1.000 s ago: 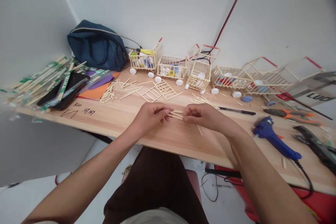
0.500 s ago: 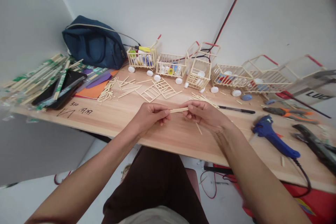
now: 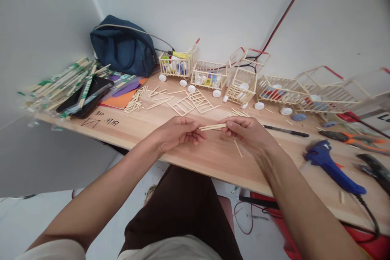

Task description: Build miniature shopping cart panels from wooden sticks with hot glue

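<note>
My right hand (image 3: 243,132) pinches a couple of thin wooden sticks (image 3: 212,127) by their right end, just above the table. My left hand (image 3: 181,133) is by their other end, thumb and fingers apart, with nothing visibly gripped. Under the right hand a single loose stick (image 3: 238,149) lies on the wood. Beyond the hands rest flat stick lattices (image 3: 199,101), and a small bundle of sticks (image 3: 239,112) is partly hidden behind the right hand.
Miniature stick shopping carts (image 3: 176,65) line the wall. Bagged sticks (image 3: 73,81), a black tray (image 3: 68,105) and a blue bag (image 3: 124,46) are at left. A black pen (image 3: 286,131), pliers (image 3: 350,137) and a blue glue gun (image 3: 333,168) with its cord lie at right.
The left thumb and fingers have come off the sticks' left end and spread. The right hand still holds the sticks. The view has shifted, so the scene sits further right.
</note>
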Demonstrator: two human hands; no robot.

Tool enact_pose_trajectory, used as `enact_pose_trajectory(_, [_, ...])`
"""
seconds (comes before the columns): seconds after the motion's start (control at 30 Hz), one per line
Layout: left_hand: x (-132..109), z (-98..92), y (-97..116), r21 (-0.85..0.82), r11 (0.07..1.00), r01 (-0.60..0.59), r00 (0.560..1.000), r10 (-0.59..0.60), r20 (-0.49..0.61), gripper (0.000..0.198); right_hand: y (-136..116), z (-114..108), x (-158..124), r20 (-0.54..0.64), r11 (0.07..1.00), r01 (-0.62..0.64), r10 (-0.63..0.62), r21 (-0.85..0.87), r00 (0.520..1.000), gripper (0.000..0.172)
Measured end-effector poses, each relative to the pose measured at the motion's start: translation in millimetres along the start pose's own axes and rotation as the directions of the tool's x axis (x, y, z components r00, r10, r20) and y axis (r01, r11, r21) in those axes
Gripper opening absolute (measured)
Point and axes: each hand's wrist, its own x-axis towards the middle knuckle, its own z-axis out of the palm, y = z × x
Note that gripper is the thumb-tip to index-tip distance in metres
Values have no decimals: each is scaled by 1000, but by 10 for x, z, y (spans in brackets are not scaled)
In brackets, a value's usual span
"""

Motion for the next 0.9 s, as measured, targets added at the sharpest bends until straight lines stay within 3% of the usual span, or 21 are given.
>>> enact_pose_trajectory(0.13, [-2, 15, -19, 33, 999, -22, 999, 23, -24, 28, -7, -7, 13, -10, 996, 13, -14, -87, 1000, 36])
enact_pose_trajectory(0.23, [11, 41, -36, 232, 968, -95, 991, 114, -70, 26, 19, -11, 24, -10, 984, 39, -42, -176, 999, 38])
enact_pose_trajectory(0.37, [24, 79, -28, 512, 843, -163, 950, 275, -149, 13, 20, 58, 6, -15, 935, 99, -110, -341, 994, 36])
enact_pose_trajectory(0.53, [52, 103, 17, 675, 722, -153, 928, 339, -152, 17, -116, 133, -53, 5, 744, 194, -248, -640, 969, 23])
enact_pose_trajectory(0.63, [87, 88, 45, 741, 643, -195, 920, 383, -90, 18, -249, -53, -64, 7, 647, 212, -305, -733, 952, 23])
enact_pose_trajectory(0.73, [131, 48, 72, 834, 498, -238, 862, 504, -55, 20, -376, -421, -63, -123, 582, 109, -345, -806, 930, 25])
enact_pose_trajectory(0.8, [165, 13, 79, 895, 373, -246, 823, 569, -10, 22, -428, -675, -58, -262, 523, -49, -341, -851, 903, 24])
enact_pose_trajectory(0.9, [215, -28, 60, 946, 192, -263, 800, 591, 102, 21, -426, -931, -25, -418, 444, -269, -283, -855, 863, 22])
